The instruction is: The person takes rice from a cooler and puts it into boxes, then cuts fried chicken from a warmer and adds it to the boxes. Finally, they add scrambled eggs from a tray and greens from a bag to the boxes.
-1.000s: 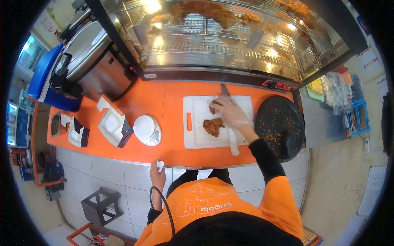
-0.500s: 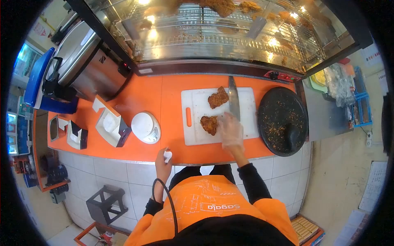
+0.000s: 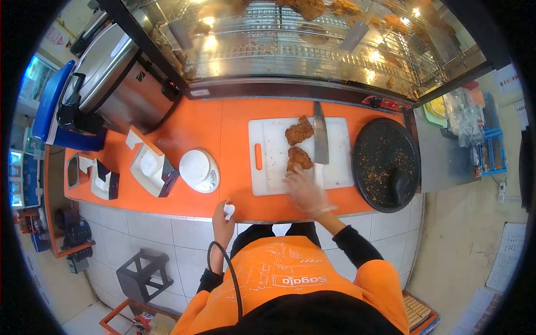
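My right hand [image 3: 307,192], in a clear plastic glove, is at the lower piece of fried chicken [image 3: 300,157], its fingers on the near edge. A second fried chicken piece [image 3: 299,131] lies just above it on the white cutting board [image 3: 271,181]. To the right of both pieces rests a wide-bladed knife [image 3: 320,137], its pale handle towards me and partly behind my hand. My left hand [image 3: 222,223] hangs at the counter's front edge, closed around a small white object [image 3: 229,210] whose kind I cannot make out.
A round dark stone mortar [image 3: 377,167] with crumbs and a pestle [image 3: 398,187] stands right of the board. Left are a white kitchen scale [image 3: 199,171], open boxes [image 3: 153,170] with rice-like white mounds and a large steel cooker [image 3: 131,84]. A lit glass display cabinet [image 3: 268,70] backs the counter.
My right hand has left the knife's handle and moved left to the lower chicken piece. That piece has shifted up and right, nearer the other one. My left hand stays put.
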Available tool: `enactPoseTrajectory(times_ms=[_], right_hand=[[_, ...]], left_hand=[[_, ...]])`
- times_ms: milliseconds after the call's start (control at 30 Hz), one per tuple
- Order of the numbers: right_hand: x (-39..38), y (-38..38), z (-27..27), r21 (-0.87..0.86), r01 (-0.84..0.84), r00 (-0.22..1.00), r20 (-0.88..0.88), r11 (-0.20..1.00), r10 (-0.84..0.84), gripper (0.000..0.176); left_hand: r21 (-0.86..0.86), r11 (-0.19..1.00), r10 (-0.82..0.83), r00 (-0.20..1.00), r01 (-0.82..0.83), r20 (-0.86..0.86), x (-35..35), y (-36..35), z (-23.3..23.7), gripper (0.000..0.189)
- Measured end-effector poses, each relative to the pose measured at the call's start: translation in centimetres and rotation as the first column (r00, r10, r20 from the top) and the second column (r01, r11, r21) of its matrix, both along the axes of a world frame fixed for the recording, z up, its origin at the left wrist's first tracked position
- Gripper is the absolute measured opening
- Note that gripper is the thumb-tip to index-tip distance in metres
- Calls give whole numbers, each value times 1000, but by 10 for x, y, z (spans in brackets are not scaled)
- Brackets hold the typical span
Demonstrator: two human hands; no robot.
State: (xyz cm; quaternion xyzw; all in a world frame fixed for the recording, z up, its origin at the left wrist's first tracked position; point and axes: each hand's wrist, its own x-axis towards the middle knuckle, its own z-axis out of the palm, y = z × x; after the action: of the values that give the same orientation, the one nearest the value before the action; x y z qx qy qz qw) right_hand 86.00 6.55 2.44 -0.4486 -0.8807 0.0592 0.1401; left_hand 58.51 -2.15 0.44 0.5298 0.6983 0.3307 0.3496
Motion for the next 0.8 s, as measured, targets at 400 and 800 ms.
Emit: enactPoseTrajectory(times_ms=[400, 800], right_hand=[[12, 41, 1, -234, 439, 812, -310, 867, -495, 13], [16, 26, 11, -245, 374, 861, -267, 895, -433, 34]], left_hand=[[34, 999, -8, 1000, 9, -22, -10, -2, -5, 37], [206, 968, -150, 989, 145, 9, 7, 32, -31, 35]])
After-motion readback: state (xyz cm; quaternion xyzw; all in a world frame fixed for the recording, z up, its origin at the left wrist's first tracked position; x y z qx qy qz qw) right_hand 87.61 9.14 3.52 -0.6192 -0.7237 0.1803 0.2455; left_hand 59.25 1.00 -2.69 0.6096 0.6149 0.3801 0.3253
